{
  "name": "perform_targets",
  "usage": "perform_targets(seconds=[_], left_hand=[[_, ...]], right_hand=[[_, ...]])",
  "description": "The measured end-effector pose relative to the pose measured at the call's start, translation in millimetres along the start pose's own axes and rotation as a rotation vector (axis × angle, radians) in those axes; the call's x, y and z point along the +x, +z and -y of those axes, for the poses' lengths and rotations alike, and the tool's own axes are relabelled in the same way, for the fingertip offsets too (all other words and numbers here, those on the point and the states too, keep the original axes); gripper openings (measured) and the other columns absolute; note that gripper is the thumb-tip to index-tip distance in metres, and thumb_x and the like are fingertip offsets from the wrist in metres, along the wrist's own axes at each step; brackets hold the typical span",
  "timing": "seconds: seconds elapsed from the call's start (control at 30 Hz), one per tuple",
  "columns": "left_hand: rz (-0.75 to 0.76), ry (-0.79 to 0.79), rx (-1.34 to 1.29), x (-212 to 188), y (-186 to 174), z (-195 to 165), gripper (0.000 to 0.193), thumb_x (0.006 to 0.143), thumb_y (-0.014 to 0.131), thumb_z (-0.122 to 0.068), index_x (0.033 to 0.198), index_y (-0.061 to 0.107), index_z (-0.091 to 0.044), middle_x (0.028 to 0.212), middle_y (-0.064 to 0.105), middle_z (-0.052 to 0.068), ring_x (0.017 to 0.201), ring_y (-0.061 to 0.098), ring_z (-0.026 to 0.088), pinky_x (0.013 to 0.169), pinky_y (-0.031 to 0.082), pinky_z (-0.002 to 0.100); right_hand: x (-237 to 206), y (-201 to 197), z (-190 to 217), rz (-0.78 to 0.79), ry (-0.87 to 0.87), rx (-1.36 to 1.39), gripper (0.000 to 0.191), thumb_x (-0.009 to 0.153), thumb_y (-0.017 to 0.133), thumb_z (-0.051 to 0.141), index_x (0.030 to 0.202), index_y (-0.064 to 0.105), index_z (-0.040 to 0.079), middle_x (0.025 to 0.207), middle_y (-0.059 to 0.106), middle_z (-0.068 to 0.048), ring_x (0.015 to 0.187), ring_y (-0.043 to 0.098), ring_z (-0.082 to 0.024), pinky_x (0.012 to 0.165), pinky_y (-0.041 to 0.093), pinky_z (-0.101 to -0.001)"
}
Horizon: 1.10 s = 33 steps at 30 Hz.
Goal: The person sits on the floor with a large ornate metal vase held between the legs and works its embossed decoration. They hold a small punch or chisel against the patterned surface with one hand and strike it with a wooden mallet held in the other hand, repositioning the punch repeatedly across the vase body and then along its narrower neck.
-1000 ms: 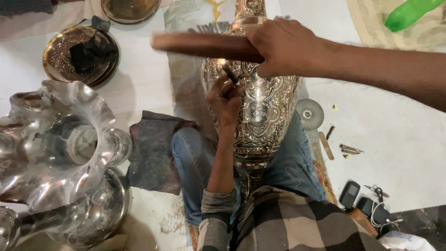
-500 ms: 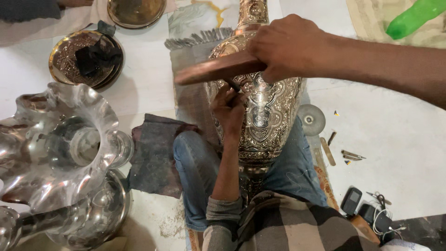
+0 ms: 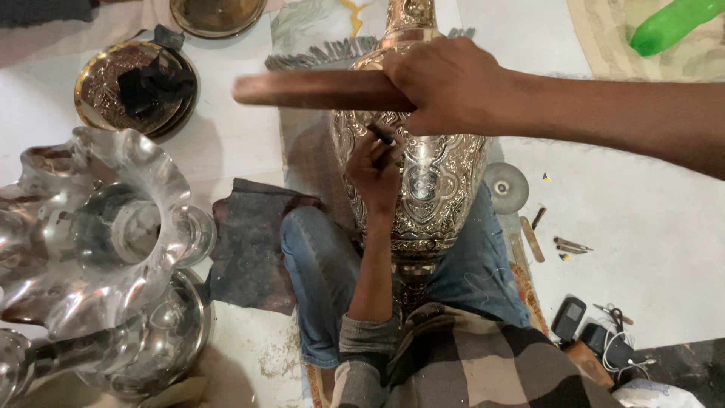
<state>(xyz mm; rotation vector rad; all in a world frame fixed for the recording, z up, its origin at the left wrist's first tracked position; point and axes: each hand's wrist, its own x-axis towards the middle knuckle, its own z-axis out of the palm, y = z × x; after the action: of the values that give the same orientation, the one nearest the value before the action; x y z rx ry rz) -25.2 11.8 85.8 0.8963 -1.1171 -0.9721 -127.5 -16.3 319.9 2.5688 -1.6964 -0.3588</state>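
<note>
over the engraved brass vase (image 3: 434, 189), right hand (image 3: 445, 87) clenched around wooden mallet (image 3: 317, 89), left hand (image 3: 374, 170) pinching chisel (image 3: 380, 134)

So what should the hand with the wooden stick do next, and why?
Probably bring the wooden mallet down onto the small chisel. The right hand holds it raised just above, and the left hand keeps the chisel's tip against the engraved brass vase lying across the lap.
</note>
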Motion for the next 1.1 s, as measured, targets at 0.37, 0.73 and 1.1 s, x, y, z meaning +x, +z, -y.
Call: perform_targets(seconds=[0.37, 0.73, 1.1], left_hand=[[-0.034, -0.1, -0.109, -3.5, 2.3, -3.4, 0.031, 0.082, 0.072, 0.016, 0.11, 0.074, 0.001, 0.096, 0.078, 0.006, 0.087, 0.073, 0.01, 0.073, 0.057, 0.021], [-0.097, -0.109, -0.271, -13.7, 6.3, 0.1, 0.036, 0.084, 0.069, 0.015, 0.117, 0.07, 0.002, 0.101, 0.076, 0.006, 0.092, 0.072, 0.012, 0.077, 0.057, 0.022], [-0.179, -0.043, -0.051, -17.0, 8.7, -2.7, 0.037, 0.082, 0.069, 0.014, 0.115, 0.073, -0.001, 0.099, 0.079, 0.008, 0.088, 0.075, 0.013, 0.073, 0.061, 0.024]], right_hand=[[-0.9, 9.5, -5.9, 0.032, -0.07, -0.061, 0.038, 0.068, 0.079, 0.026, 0.097, 0.068, 0.005, 0.09, 0.071, -0.014, 0.085, 0.072, -0.034, 0.07, 0.058, -0.0477], [-0.7, 5.7, 0.3, -0.119, -0.231, -0.036, 0.031, 0.064, 0.077, 0.021, 0.087, 0.067, 0.003, 0.085, 0.072, -0.017, 0.08, 0.072, -0.037, 0.065, 0.058, -0.0497], [3.7, -1.2, -1.2, 0.117, -0.07, -0.057, 0.034, 0.068, 0.077, 0.023, 0.097, 0.068, 0.008, 0.087, 0.072, -0.012, 0.084, 0.071, -0.032, 0.069, 0.058, -0.0479]])
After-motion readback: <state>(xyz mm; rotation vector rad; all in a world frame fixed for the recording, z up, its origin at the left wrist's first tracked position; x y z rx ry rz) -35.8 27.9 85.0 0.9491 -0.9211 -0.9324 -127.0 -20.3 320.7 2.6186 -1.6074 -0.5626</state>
